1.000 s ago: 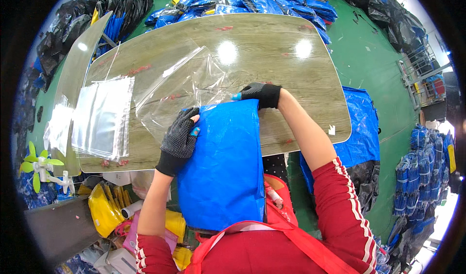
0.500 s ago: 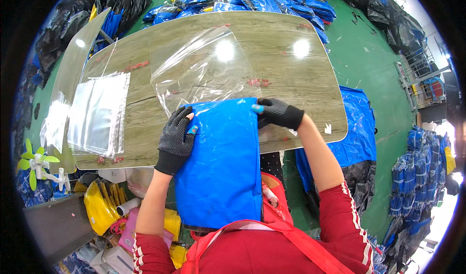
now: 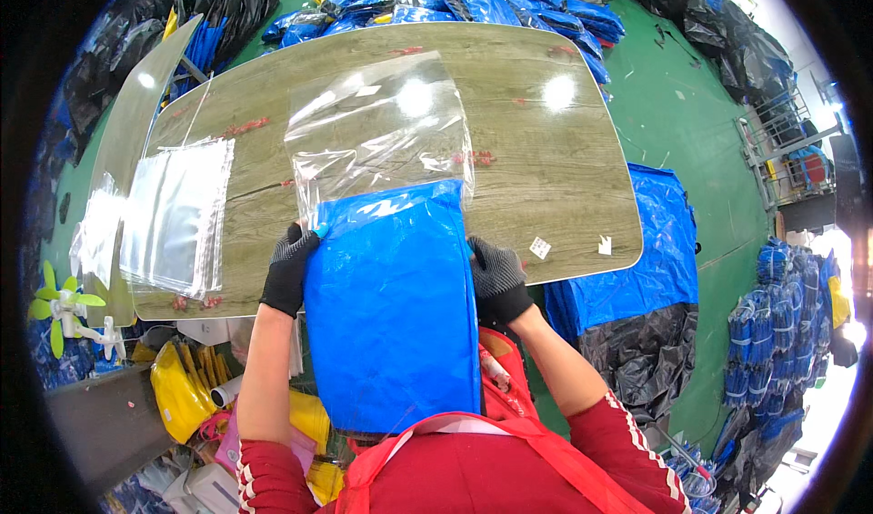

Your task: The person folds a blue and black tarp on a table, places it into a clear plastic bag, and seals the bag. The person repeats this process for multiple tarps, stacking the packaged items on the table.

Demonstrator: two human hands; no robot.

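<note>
A folded blue plastic-coated cloth (image 3: pixel 391 309) hangs over the table's near edge toward my body. Its far end lies at the mouth of a clear plastic bag (image 3: pixel 373 141), and shiny film covers that end, so it appears to be inside. At the left edge, my left hand (image 3: pixel 289 268), in a black dotted glove, pinches the cloth, its fingertips partly hidden. Gloved the same way, my right hand (image 3: pixel 498 280) closes on the cloth's right edge. Both thumbs lie near the bag's mouth.
A stack of clear bags (image 3: pixel 177 218) lies left on the wood-patterned table (image 3: pixel 555 168). Small white paper pieces (image 3: pixel 539 247) sit at its right. Blue and black bundles (image 3: pixel 627 241) are beyond the right edge, with a blue heap (image 3: pixel 482 0) behind. A green fan (image 3: pixel 64 307) stands left.
The clear bag now lies straighter, around the cloth's far end. My right hand has come down along the cloth's right edge; my left hand has moved left and nearer. Another white paper piece shows.
</note>
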